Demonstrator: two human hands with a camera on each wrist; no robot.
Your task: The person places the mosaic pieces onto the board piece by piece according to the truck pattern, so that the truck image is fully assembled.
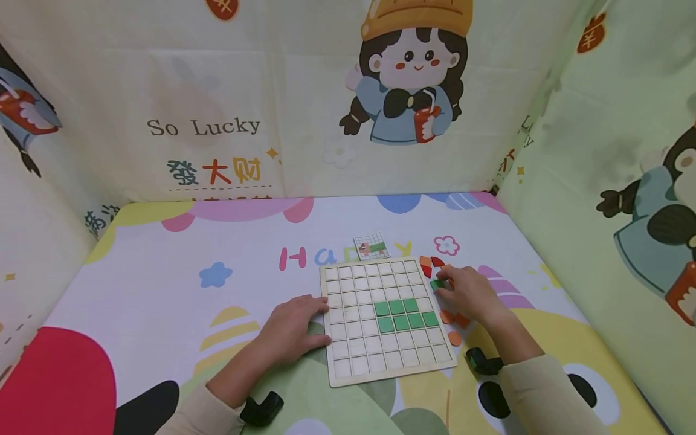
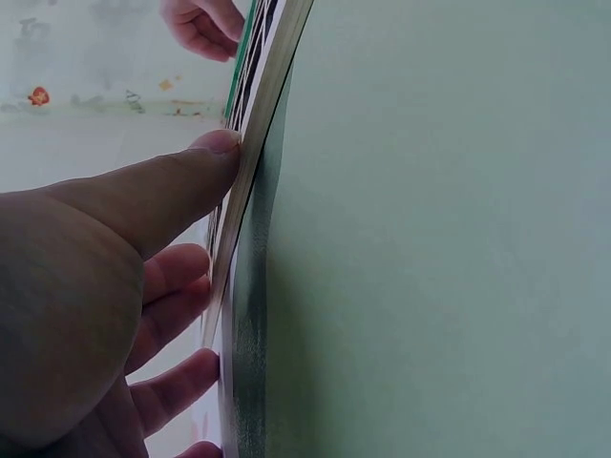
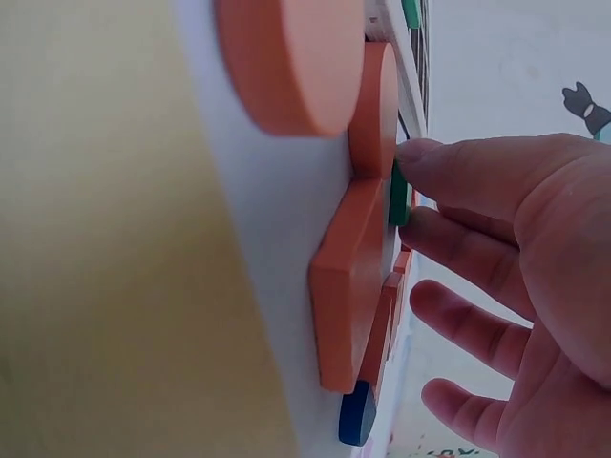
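Note:
A pale grid board (image 1: 359,347) lies on the table with several green square tiles (image 1: 401,321) in two adjoining rows. At its left edge my left hand (image 1: 288,329) rests with fingers spread; in the left wrist view, the thumb (image 2: 191,181) touches the board's side. Just off the board's right edge, my right hand (image 1: 469,292) pinches a green tile (image 3: 398,196) between thumb and index finger, the other fingers loose. The tile is low, beside loose pieces; whether it touches the table is hidden.
Loose orange round pieces (image 1: 454,338), an orange angular piece (image 3: 344,286) and red pieces (image 1: 437,261) lie along the board's right side. A dark blue piece (image 3: 358,415) is among them. Behind the board's far edge lies a small gridded picture card (image 1: 372,246). Printed cloth walls surround the table.

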